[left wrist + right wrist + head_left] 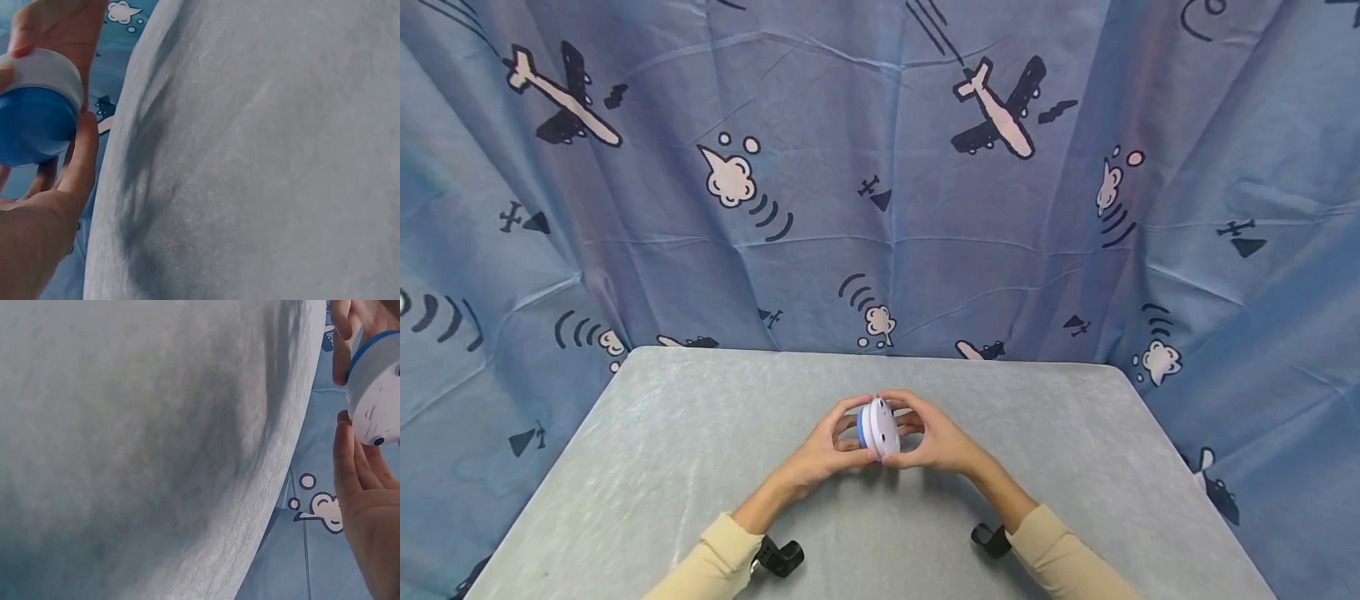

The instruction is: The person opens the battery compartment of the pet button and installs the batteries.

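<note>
A round white-and-blue device (883, 427) is held on its edge between both hands, above the table near its middle. The face turned to the right is white with several small dark spots (379, 441). On the opposite side is a smooth blue part (34, 125). My left hand (829, 443) grips the device from the left, thumb at the lower edge and fingers over the top and behind. From the right, my right hand (942, 437) grips it with thumb below and fingertips at the top rim. Its exact kind cannot be told.
A grey cloth-covered table (700, 467) lies beneath the hands. Behind it hangs a blue curtain (820, 208) printed with planes and clouds. Black wrist-worn cameras (784, 557) sit by both cuffs.
</note>
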Demonstrator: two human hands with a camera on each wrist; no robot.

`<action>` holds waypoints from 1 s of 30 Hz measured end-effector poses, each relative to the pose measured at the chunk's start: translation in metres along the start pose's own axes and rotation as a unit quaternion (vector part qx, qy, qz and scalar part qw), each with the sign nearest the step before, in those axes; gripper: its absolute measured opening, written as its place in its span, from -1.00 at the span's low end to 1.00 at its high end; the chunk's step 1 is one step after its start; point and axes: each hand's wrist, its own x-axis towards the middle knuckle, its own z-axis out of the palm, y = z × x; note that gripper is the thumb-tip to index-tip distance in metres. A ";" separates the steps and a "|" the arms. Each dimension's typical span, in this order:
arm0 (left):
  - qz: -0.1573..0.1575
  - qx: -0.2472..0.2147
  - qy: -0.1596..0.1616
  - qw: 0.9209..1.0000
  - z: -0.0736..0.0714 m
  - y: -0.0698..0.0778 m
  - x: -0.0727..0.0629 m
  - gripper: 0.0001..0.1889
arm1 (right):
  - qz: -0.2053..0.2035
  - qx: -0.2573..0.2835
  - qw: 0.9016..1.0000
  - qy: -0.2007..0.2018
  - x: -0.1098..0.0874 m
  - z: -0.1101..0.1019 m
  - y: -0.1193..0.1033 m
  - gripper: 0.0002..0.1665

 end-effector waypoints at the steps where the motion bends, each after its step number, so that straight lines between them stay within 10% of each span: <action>1: -0.003 -0.002 0.000 1.000 0.001 0.000 0.000 -0.12 | -0.002 0.005 1.000 0.001 0.000 0.000 0.000 0.03; 30: 0.026 0.091 0.073 0.993 0.015 0.006 0.002 -0.15 | -0.018 0.104 0.994 0.003 -0.008 -0.005 0.000 -0.10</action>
